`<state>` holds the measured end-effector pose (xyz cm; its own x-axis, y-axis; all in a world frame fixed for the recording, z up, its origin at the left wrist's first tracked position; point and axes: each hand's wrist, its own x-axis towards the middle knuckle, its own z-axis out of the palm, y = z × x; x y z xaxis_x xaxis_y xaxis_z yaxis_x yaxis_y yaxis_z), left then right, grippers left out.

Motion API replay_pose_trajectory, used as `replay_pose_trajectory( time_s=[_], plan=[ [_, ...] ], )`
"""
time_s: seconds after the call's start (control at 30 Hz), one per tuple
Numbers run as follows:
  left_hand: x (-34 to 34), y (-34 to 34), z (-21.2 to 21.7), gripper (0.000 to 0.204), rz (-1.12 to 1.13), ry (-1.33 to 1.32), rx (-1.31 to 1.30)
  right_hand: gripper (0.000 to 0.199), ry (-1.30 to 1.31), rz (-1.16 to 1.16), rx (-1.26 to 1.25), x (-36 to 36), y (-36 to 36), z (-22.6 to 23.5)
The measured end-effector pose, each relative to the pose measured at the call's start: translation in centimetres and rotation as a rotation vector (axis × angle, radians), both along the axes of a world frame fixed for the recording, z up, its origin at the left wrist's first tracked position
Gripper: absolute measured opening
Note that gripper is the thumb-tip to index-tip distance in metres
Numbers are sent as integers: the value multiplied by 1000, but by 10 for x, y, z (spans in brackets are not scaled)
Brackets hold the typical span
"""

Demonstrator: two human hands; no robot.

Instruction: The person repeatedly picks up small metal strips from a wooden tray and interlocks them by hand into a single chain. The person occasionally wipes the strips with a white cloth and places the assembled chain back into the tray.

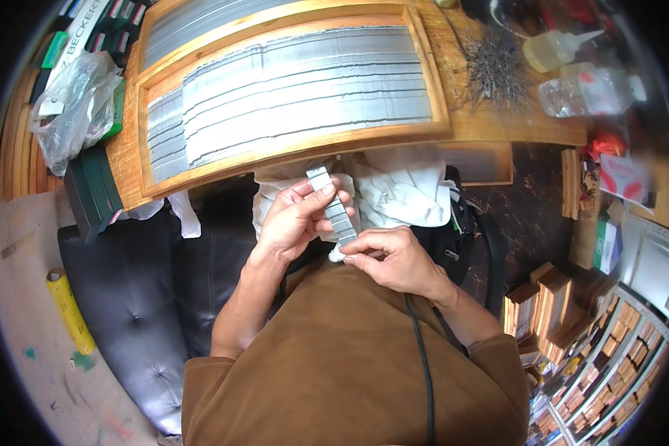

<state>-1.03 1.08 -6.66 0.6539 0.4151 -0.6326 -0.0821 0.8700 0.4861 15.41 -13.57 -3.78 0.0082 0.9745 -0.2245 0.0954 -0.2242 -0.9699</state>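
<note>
I'm remotely holding the segmented grey strip (337,213) in the left hand (286,227) and pinching its lower end with the right hand (400,259), risking slippage if either grip loosens.

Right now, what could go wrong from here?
Two risks, as I see it:

1. Drop: the grey strip is held in front of the table, with the left hand around its upper part and the right hand at its lower end. If the fingers slip, it could fall.

2. Bump: the full wooden tray sits near the table's front edge, so a knock might shift its contents.
</note>
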Motion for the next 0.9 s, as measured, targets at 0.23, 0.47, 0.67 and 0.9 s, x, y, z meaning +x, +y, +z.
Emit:
replay_pose_trajectory(
  time_s=[0.23,0.47,0.67,0.9],
  plan=[
    [3,-8,-14,23,-180,8,79,12,45,176,-37,24,3,6],
    [12,-9,-26,19,-309,69,112,34,-965,141,-156,86,-4,-35],
    [23,-22,-34,18,-378,50,144,36,-362,-191,-142,103,5,-34],
    [52,-41,-29,19,-413,86,187,36,-5,-78,74,91,-5,-51]
  ],
)
